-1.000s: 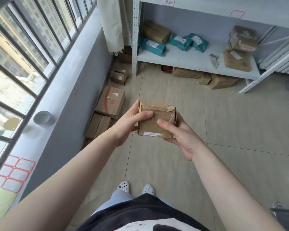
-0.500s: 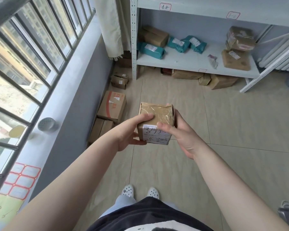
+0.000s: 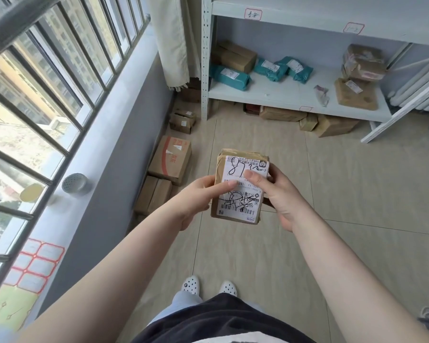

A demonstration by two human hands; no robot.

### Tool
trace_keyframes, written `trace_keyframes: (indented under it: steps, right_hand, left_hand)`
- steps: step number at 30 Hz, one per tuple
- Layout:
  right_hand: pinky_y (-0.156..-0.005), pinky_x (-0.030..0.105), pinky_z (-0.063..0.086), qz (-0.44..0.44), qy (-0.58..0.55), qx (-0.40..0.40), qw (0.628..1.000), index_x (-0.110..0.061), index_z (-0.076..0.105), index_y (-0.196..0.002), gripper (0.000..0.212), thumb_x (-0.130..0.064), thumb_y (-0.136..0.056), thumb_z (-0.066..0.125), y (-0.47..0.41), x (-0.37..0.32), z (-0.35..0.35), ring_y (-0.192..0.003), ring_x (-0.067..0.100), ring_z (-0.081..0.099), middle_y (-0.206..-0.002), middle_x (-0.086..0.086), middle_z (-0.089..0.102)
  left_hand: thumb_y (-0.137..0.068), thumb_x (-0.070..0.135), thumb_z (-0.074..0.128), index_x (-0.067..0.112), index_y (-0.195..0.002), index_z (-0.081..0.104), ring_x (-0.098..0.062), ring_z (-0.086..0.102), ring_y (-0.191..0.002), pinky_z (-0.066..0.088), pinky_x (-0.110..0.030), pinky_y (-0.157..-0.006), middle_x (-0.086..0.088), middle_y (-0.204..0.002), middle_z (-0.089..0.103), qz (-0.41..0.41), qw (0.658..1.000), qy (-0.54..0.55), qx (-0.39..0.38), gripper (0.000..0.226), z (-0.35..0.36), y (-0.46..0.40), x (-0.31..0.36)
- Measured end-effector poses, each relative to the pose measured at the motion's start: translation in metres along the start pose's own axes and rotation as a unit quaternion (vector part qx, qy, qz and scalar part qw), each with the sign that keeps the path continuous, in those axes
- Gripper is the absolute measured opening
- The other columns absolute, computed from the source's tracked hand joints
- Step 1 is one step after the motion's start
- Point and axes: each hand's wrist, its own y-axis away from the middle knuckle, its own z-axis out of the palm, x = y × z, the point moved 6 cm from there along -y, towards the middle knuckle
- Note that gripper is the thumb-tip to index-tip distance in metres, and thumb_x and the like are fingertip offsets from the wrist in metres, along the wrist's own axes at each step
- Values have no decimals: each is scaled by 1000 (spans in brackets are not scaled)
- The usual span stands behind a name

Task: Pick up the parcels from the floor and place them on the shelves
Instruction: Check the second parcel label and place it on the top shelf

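**Parcel tilted label-up in both hands**

Since a second ago the parcel (image 3: 240, 186) has tipped toward me, so its white shipping label now faces up instead of the taped brown top. It's a small brown box wrapped in glossy tape, with black marker scrawl and barcodes on the label. I hold it in the air above the floor tiles, well short of the shelf (image 3: 290, 96). My left hand (image 3: 198, 196) pinches its left edge, thumb on the label; my right hand (image 3: 275, 191) clamps the right side, thumb on top.
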Motion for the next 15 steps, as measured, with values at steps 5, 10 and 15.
trace_keyframes:
  steps: [5, 10, 15]
  right_hand:
    - [-79, 30, 53, 47, -7, 4, 999, -22, 61, -121, 49, -46, -79, 70, 2, 5, 1, -96, 19, 72, -106, -1, 75]
    - [-97, 28, 38, 39, 67, -1, 997, -28, 33, -149, 87, -30, -76, 80, 3, 0, -8, -119, 12, 53, -128, -8, 53]
    - [-78, 16, 49, 36, 122, -82, 988, -27, 57, -133, 60, -28, -76, 78, 7, -8, -6, -105, 5, 66, -119, -7, 70]
  left_hand:
    - [-86, 34, 70, 19, -95, 66, -3, 72, -65, 55, -21, -62, 9, -76, 78, 25, 995, 72, 59, 18, 2, -4, -6]
    - [-70, 35, 85, 10, -117, 63, -18, 76, -82, 60, -34, -74, -4, -94, 79, 20, 995, 59, 83, 58, -6, -4, -9]
    - [-70, 29, 87, 14, -117, 67, -20, 76, -90, 60, -37, -86, -4, -101, 79, 29, 997, -2, 67, 53, -10, -3, -2]
